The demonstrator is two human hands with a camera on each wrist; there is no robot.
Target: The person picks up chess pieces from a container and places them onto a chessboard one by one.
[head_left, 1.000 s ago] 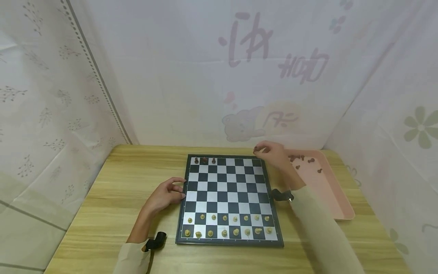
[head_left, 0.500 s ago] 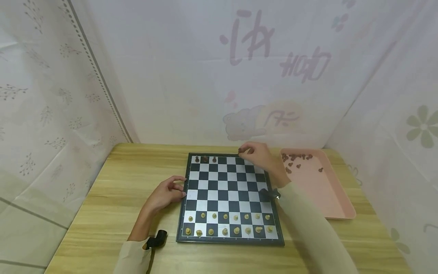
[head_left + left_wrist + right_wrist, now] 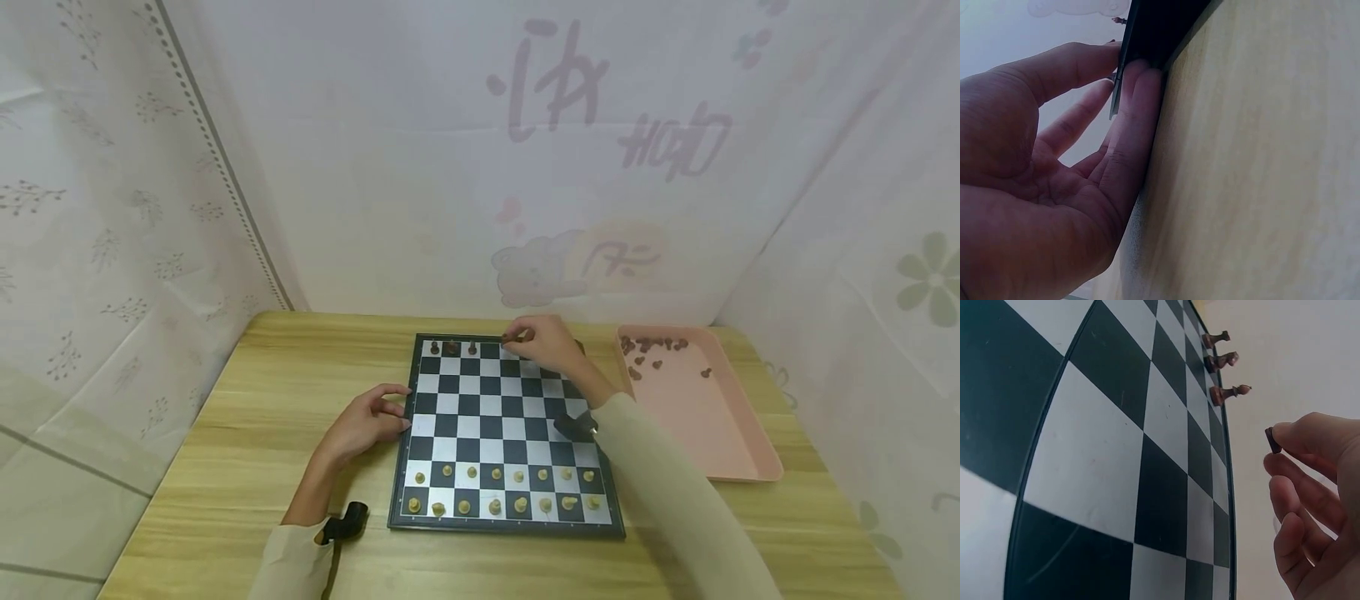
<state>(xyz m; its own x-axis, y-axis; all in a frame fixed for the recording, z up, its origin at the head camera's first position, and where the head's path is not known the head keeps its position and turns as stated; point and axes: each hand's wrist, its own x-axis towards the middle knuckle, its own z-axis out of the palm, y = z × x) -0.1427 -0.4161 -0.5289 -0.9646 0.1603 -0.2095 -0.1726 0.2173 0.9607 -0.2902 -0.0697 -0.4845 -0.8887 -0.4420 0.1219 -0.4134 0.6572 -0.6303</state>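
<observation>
A black-and-white chessboard [image 3: 491, 408] lies on the wooden table. My left hand [image 3: 367, 423] rests beside its left edge; in the left wrist view the fingertips touch the board's side, with the lower fingers low against the table. Over the far row, my right hand [image 3: 546, 340] pinches a dark brown chess piece [image 3: 1274, 441] between thumb and index finger; mostly its base shows, the rest being covered by the fingers. To the left of that hand stand a brown rook [image 3: 1216, 339], knight [image 3: 1222, 360] and bishop [image 3: 1229, 393] in the far-left squares.
Two rows of cream chess pieces [image 3: 495, 505] stand along the board's near side. To the right is a pink tray [image 3: 716, 417] with several brown pieces [image 3: 657, 364] lying toward its far end. A printed curtain [image 3: 420, 167] hangs behind the table.
My right hand has travelled left from beside the tray to over the board's far row, carrying the brown chess piece. The left hand stays at the board's edge.
</observation>
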